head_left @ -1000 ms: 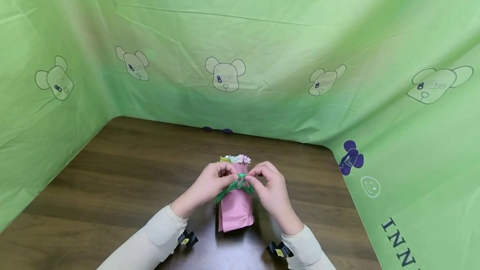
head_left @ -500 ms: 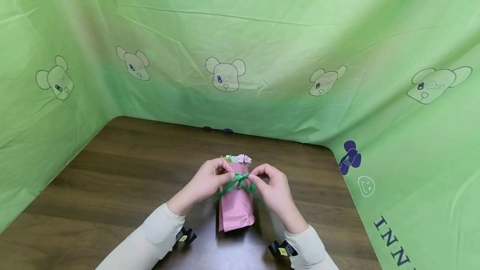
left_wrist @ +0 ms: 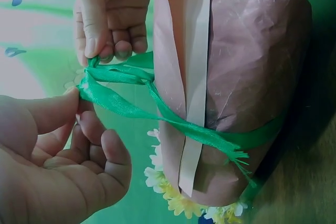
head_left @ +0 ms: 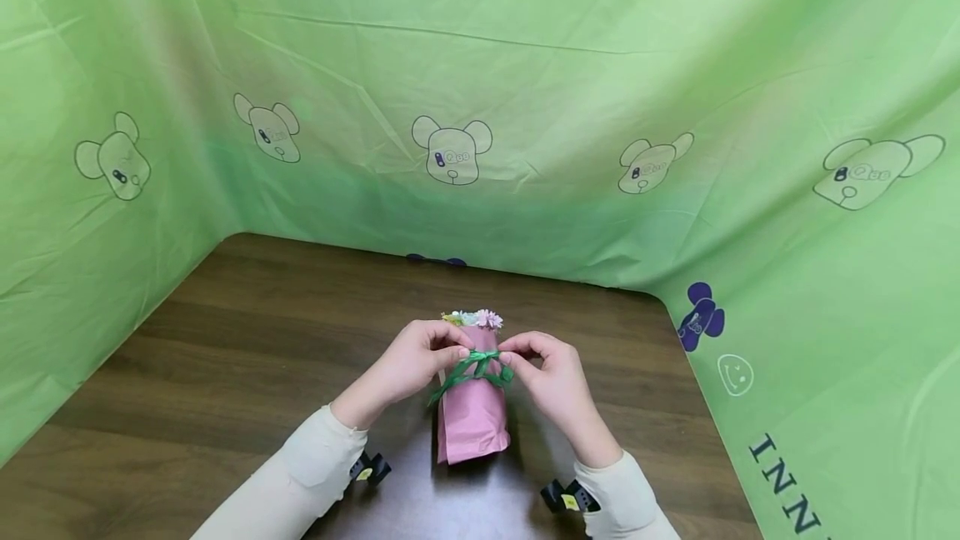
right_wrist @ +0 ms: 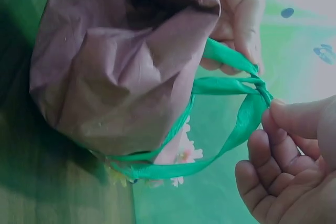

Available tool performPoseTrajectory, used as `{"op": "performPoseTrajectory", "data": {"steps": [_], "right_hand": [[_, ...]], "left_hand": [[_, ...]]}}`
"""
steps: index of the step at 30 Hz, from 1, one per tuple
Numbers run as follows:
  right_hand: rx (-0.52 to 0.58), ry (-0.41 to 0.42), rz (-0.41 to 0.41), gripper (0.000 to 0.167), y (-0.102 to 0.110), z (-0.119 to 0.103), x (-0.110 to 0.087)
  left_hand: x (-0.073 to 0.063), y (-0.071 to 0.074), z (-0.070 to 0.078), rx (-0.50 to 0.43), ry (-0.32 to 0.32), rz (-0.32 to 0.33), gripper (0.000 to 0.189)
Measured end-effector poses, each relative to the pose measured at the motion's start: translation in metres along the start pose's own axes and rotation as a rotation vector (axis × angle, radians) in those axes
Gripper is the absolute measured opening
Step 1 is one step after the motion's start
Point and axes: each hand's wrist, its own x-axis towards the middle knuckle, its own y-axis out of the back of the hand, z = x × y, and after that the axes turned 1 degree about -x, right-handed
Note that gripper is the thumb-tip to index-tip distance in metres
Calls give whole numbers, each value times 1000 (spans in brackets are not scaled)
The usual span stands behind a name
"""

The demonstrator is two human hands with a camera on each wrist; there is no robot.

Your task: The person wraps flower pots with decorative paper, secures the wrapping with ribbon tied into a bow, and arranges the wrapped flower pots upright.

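A flower bouquet wrapped in pink paper (head_left: 472,423) lies on the table, its small pink, white and yellow flowers (head_left: 487,319) at the far end. Round its middle runs a green ribbon (left_wrist: 205,134), looped above the paper, with a frayed end hanging on one side. My left hand (head_left: 420,357) pinches the ribbon between thumb and forefinger from the left. From the right, my right hand (head_left: 551,373) pinches another part of it the same way. Between the two pinches the ribbon is crossed and gathered, as the right wrist view shows.
The brown wooden table (head_left: 300,315) extends around the bouquet. A green cloth (head_left: 525,65) printed with bear heads hangs behind and along both sides. Black wrist devices (head_left: 371,469) sit under both sleeves.
Both hands have drawn slightly apart, pulling the ribbon loops outward and drawing in the knot between them. The wrapped bouquet has stayed in place.
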Motion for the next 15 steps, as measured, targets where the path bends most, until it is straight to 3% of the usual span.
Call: {"op": "performPoseTrajectory", "data": {"steps": [7, 15], "right_hand": [[-27, 0, -28, 5, 3, 0, 1], [-92, 7, -61, 7, 7, 4, 1]], "left_hand": [[1, 3, -2, 16, 13, -40, 9], [-1, 9, 0, 20, 35, -37, 6]]}}
